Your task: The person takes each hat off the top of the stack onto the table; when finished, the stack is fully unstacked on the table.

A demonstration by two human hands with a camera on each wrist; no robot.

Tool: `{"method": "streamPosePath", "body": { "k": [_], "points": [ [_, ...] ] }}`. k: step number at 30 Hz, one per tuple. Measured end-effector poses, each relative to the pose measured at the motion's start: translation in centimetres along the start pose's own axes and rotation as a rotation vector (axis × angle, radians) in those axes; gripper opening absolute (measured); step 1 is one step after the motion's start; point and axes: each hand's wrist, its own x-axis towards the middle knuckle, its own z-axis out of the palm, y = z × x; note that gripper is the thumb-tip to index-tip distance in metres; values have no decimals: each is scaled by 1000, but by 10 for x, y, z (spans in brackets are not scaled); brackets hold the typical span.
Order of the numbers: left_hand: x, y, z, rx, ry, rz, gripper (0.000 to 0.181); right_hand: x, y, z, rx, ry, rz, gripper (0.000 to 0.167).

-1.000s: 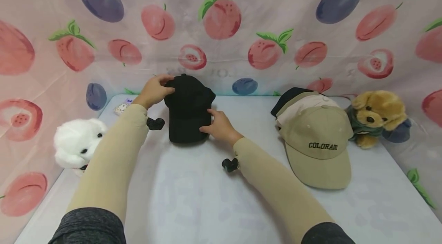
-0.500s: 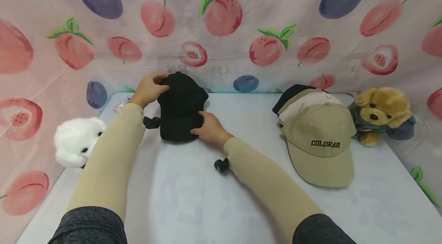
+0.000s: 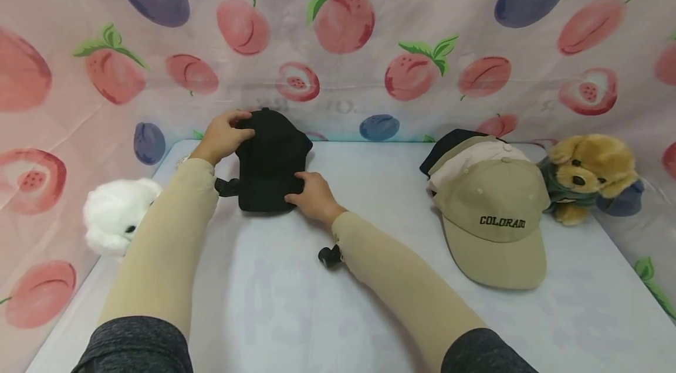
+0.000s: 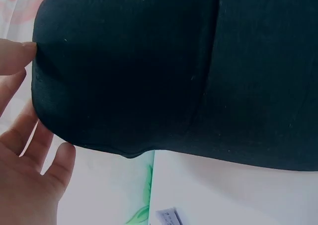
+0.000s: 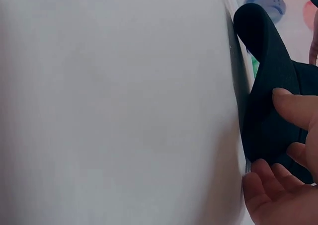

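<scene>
The left hand (image 3: 220, 136) pinches the black cap (image 3: 271, 162) by its crown (image 3: 268, 135), the right hand (image 3: 315, 197) its brim (image 3: 262, 194), likely to steady both ends.

Single cap (image 3: 271, 156) between plush toy (image 3: 112, 217) left, cap stack (image 3: 493, 203) right — plush dog (image 3: 588, 170) right of stack — backdrop (image 3: 345, 82) behind table (image 3: 280, 302).

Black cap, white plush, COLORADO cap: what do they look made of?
Black cap: matte fabric, possibly cotton; left wrist view shows a seam and no gloss.
White plush: fluffy pile, probably synthetic; soft, fuzzy outline.
COLORADO cap: matte tan cloth, likely cotton; dull surface, dark lettering perhaps embroidered.
</scene>
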Motion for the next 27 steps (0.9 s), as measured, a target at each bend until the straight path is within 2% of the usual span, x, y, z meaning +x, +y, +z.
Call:
{"method": "streamPosePath", "body": {
  "k": [8, 15, 23, 27],
  "points": [
    [-2, -3, -6, -11, 41, -22, 54, -1, -6, 9, 2, -12, -11, 62],
    [-2, -7, -6, -37, 52, -28, 53, -1, -10, 16, 10, -43, -20, 67],
    [-2, -13, -9, -46, 49, -46, 55, -1, -12, 21, -33, -105, -41, 70],
    [-2, -16, -9, -41, 59, -62, 56, -2, -15, 23, -21, -97, -47, 69]
  ]
}}
